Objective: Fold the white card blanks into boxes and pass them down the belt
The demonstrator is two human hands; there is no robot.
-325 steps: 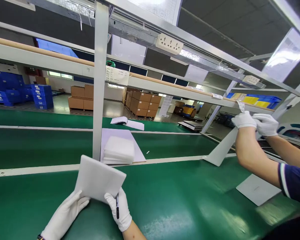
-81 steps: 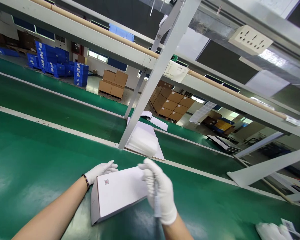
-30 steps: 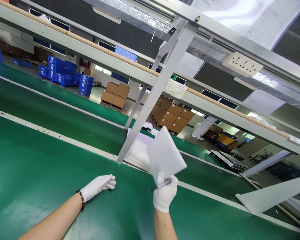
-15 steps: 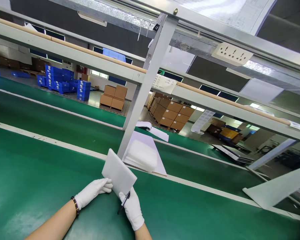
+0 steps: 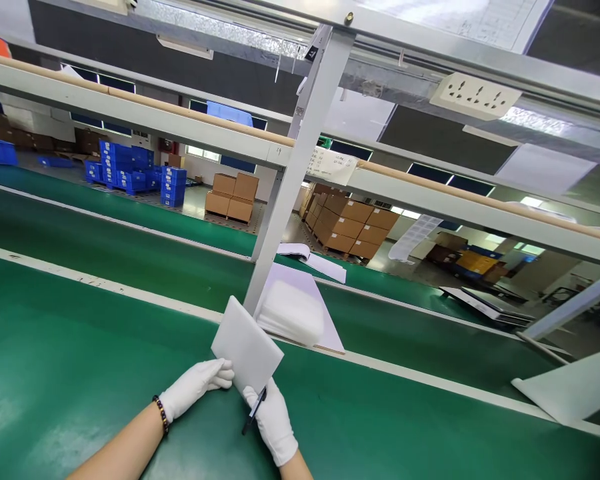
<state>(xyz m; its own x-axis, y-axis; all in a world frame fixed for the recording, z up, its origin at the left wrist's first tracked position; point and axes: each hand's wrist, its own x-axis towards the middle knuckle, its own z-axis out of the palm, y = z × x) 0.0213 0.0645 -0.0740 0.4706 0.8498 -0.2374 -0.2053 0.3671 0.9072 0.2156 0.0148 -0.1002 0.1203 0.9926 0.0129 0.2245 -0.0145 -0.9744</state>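
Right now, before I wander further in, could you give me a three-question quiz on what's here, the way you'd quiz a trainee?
1. True or false: the person's right hand holds a white pad and a pen at once.

2. Which wrist wears the beaded bracelet?
A) left
B) right
C) both

3. Fill in the blank: the stack of white sheets lies on a flat, pale ____ beside the foot of the metal post.

Key:
1. True
2. A
3. board
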